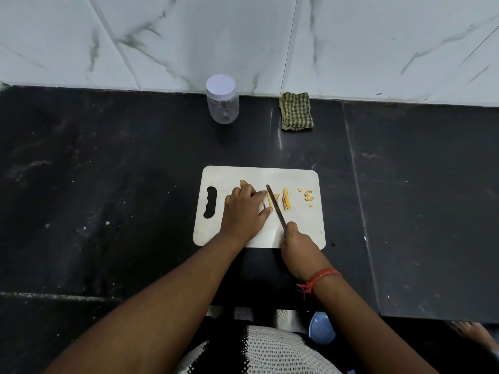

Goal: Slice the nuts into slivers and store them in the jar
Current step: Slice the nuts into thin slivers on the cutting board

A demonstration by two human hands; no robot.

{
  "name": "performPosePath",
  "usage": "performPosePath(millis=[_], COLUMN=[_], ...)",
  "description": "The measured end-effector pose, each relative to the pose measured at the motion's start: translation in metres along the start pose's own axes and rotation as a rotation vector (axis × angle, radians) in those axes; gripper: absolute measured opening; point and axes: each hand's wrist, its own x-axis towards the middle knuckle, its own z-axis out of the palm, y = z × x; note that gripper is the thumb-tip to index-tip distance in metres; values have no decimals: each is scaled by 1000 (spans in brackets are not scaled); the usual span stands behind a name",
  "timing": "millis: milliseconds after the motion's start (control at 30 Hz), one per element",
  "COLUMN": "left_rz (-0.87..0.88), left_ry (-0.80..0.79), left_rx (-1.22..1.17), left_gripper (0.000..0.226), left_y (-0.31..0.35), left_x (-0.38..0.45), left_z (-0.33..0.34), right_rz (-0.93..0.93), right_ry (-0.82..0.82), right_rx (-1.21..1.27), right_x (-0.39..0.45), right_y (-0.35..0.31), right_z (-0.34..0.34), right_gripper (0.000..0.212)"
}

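On the white cutting board (294, 228) my left hand (244, 211) lies over a nut, pinning it between fingertips and thumb, and the nut is mostly hidden beneath the fingers. My right hand (297, 244) grips the handle of a thin knife (275, 205), whose blade slants up-left and meets the nut right beside my left fingertips. Several yellow slivers (285, 202) lie just right of the blade. Small nut crumbs (308, 196) are scattered farther right. Another nut piece (243, 182) peeks out above my left hand. A clear jar (223, 102) with a white lid stands at the back, closed.
The board lies on a black stone counter (108, 184) backed by a white marble wall (243, 36). A folded green checked cloth (296, 111) sits right of the jar. A blue bowl (322, 329) and a bare foot (472, 333) show below the counter edge.
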Motion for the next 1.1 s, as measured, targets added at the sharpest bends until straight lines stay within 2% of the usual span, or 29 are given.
performPosePath(millis=[1100], left_rz=[-37], left_ry=[33], left_rx=[-87], left_gripper=[32], left_y=[3], left_x=[0], left_z=[3], right_rz=[46], right_ry=[-21], right_rx=[-4], right_x=[5], right_y=[-12], right_z=[2], right_gripper=[15])
